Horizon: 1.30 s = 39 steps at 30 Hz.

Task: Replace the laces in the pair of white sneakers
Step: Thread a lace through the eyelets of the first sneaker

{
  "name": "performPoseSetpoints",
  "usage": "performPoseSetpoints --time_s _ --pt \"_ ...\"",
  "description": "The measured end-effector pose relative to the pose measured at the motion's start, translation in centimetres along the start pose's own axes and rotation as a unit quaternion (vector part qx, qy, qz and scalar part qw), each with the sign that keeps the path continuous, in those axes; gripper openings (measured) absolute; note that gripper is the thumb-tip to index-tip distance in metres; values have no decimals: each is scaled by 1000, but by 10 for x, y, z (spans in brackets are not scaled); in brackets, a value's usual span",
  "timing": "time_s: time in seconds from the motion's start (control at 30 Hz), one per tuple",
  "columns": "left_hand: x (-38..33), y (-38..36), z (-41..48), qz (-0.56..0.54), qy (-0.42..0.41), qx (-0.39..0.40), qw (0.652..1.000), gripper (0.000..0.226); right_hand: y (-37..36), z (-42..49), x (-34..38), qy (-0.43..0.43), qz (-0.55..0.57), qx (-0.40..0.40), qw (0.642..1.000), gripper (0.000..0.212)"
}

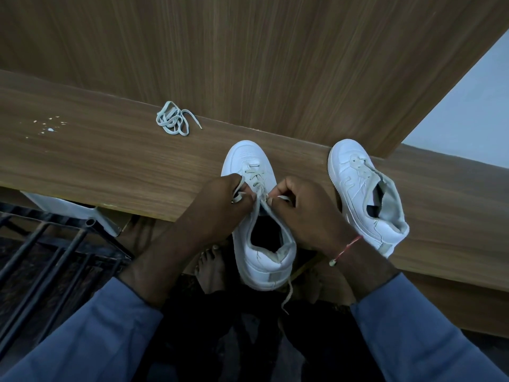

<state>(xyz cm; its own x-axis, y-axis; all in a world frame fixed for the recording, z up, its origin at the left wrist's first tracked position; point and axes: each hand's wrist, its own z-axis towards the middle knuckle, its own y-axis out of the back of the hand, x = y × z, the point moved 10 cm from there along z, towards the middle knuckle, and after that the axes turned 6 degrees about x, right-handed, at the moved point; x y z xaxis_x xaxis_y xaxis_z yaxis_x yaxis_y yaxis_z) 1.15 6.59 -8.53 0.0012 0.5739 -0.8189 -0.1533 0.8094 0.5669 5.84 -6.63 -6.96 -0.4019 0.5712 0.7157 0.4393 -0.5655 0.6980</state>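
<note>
We have the near sneaker [249, 158] toe-away on the wooden table [82, 161], with its heel hanging past the near edge. The left hand [220, 199] is curled tight and pinches one run of the lace [254, 177] beside the upper eyelets. The right hand [305, 213] is curled too and pinches the other run just across the tongue. A free lace end [287, 296] dangles below the heel.

We judge the overhang to be the main risk: a hard pull towards us could drag the shoe off the edge. Uneven tension could leave one end too short to tie, and a twisted flat lace would sit badly in the eyelets. The dangling end might snag, or slip back out of an eyelet if we let go.

The second sneaker [366, 194] lies tilted on its side, well apart to the right. It is partly laced, though we cannot tell whether with the old lace or the new. A loose bundled lace [175, 119] rests farther back on the left, near some pale crumbs [49, 125].

The tabletop is brown wood grain, and a matching upright panel [248, 51] stands behind it. A pale wall [473, 111] shows at the right. Black metal bars [41, 257] stand below on the left, bare feet [210, 268] show under the table, and the light is dim
</note>
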Motion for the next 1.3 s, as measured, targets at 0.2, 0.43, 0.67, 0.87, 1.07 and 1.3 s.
performPoseSetpoints --time_s 0.2,0.43,0.67,0.87,1.07,1.3 --pt "-3 6 -1 7 17 -58 998 20 4 -4 10 20 -49 -32 998 11" --pt "4 12 2 -51 47 -56 996 13 -1 -5 4 -12 -7 -35 999 10" --pt "-3 13 -1 -15 31 -34 999 18 -4 1 0 -58 40 -15 997 8" --pt "6 13 -2 -127 53 5 990 5 -4 5 -3 -61 77 21 995 13" --pt "3 8 0 -43 28 0 999 17 -2 3 -2 -57 88 1 994 6" --pt "-2 0 1 6 0 -24 1000 25 3 4 -3 -53 96 -26 994 4"
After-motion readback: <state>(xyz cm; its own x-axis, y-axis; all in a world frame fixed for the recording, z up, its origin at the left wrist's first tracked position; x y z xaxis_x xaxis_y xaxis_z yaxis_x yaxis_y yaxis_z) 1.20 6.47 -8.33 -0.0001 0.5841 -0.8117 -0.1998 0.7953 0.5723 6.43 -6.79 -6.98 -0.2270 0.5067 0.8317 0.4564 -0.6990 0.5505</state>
